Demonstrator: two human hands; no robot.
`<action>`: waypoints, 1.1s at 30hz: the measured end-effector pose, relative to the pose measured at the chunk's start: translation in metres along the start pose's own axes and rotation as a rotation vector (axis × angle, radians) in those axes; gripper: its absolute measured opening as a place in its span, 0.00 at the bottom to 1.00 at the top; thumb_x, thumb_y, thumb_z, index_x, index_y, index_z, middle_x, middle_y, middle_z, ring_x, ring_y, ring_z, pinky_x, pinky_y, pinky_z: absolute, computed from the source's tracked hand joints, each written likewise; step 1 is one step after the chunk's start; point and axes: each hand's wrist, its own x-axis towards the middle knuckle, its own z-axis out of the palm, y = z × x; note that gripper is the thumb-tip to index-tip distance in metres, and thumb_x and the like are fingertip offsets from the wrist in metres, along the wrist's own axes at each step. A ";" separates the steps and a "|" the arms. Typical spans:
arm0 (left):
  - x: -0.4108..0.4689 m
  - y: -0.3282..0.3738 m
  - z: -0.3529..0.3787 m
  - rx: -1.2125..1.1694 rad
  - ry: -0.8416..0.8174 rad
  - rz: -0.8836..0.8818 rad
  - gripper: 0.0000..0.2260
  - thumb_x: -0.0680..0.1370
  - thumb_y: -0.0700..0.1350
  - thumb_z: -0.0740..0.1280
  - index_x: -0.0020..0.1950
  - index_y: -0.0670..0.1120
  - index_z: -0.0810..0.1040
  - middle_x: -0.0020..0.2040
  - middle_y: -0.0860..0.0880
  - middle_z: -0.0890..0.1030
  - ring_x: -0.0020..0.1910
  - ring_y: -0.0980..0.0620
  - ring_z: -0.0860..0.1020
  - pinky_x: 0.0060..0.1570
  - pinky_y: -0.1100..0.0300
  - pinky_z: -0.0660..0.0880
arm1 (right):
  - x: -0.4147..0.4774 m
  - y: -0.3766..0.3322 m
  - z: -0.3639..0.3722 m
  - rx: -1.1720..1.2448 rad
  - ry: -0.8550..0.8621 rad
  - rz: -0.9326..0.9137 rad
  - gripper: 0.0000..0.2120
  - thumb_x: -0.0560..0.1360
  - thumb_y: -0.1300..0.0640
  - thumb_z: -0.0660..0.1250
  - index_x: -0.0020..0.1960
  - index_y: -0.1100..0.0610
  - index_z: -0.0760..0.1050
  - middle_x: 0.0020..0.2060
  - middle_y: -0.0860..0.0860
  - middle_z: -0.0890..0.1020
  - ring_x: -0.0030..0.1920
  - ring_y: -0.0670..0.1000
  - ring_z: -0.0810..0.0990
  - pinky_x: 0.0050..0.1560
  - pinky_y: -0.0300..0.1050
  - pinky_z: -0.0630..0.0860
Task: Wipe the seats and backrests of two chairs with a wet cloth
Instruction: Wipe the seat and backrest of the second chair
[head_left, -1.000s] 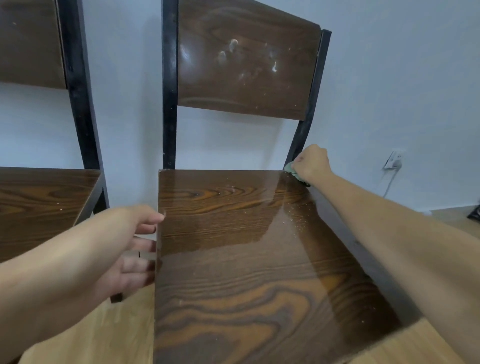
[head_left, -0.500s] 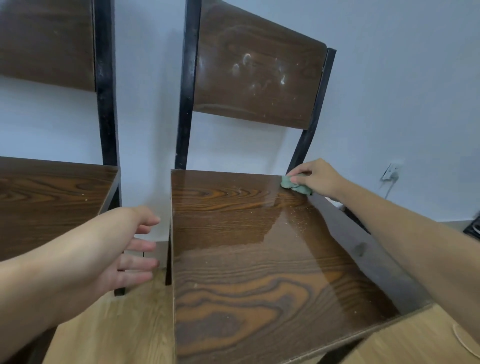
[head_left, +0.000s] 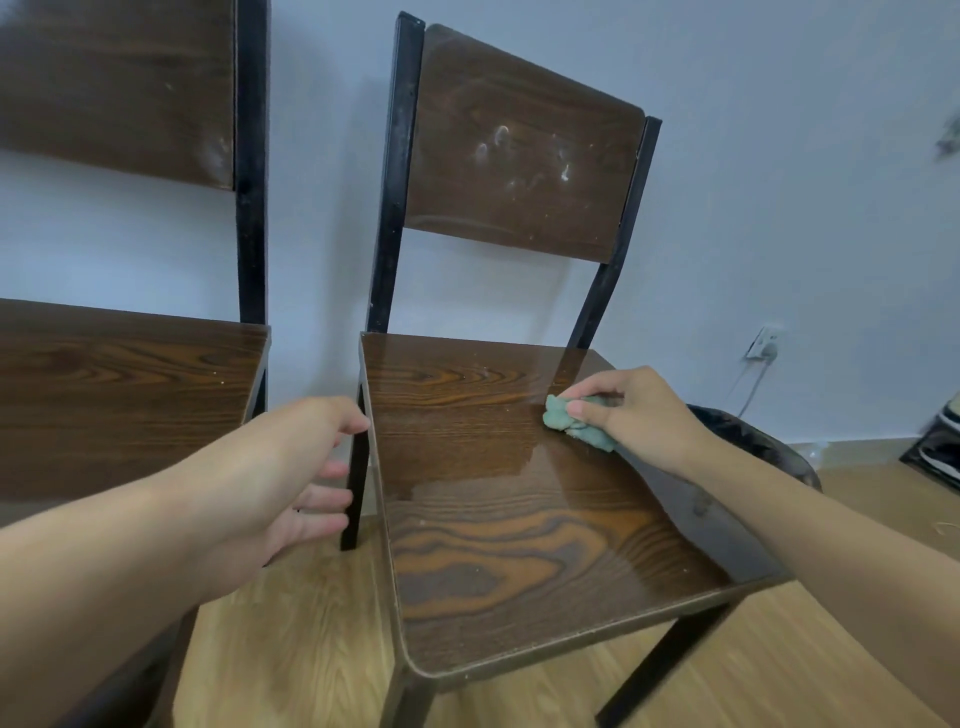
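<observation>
Two dark wood chairs with black metal frames stand side by side against a pale wall. The right chair's seat (head_left: 519, 519) is glossy, with a wet sheen across its rear part. Its backrest (head_left: 519, 150) carries whitish smears. My right hand (head_left: 639, 415) presses a crumpled green cloth (head_left: 571, 423) onto the rear right of this seat. My left hand (head_left: 275, 478) hovers with fingers apart beside the seat's left edge, holding nothing. The left chair's seat (head_left: 114, 395) and backrest (head_left: 119, 88) lie at the left edge of the view.
A dark bin lined with a black bag (head_left: 753, 441) stands right of the chair behind my right forearm. A wall socket with a plugged cable (head_left: 762, 345) is on the wall at right. Light wood flooring (head_left: 291, 649) runs below the chairs.
My right hand has drawn the cloth from the seat's rear right corner forward and a little left. The view has pulled back and shifted, showing more of both chairs.
</observation>
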 end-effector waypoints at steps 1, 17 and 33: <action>-0.002 0.000 -0.002 0.002 0.005 0.008 0.20 0.79 0.44 0.67 0.70 0.40 0.72 0.54 0.37 0.78 0.62 0.33 0.76 0.60 0.41 0.75 | -0.011 -0.007 0.000 -0.011 -0.009 -0.003 0.06 0.77 0.55 0.73 0.49 0.46 0.87 0.45 0.45 0.88 0.50 0.45 0.85 0.56 0.48 0.82; -0.024 -0.012 -0.014 -0.034 -0.017 -0.019 0.23 0.78 0.39 0.66 0.73 0.41 0.69 0.64 0.35 0.76 0.64 0.33 0.76 0.59 0.41 0.75 | -0.172 -0.083 -0.016 0.259 -0.470 -0.099 0.04 0.74 0.63 0.74 0.47 0.57 0.87 0.46 0.52 0.88 0.45 0.49 0.87 0.47 0.40 0.81; -0.011 -0.020 -0.008 -0.010 0.062 -0.014 0.10 0.75 0.35 0.63 0.54 0.41 0.77 0.57 0.35 0.78 0.52 0.34 0.79 0.46 0.42 0.77 | -0.089 0.055 -0.065 -0.299 0.338 0.346 0.03 0.79 0.54 0.70 0.48 0.48 0.82 0.52 0.53 0.86 0.57 0.54 0.81 0.58 0.50 0.77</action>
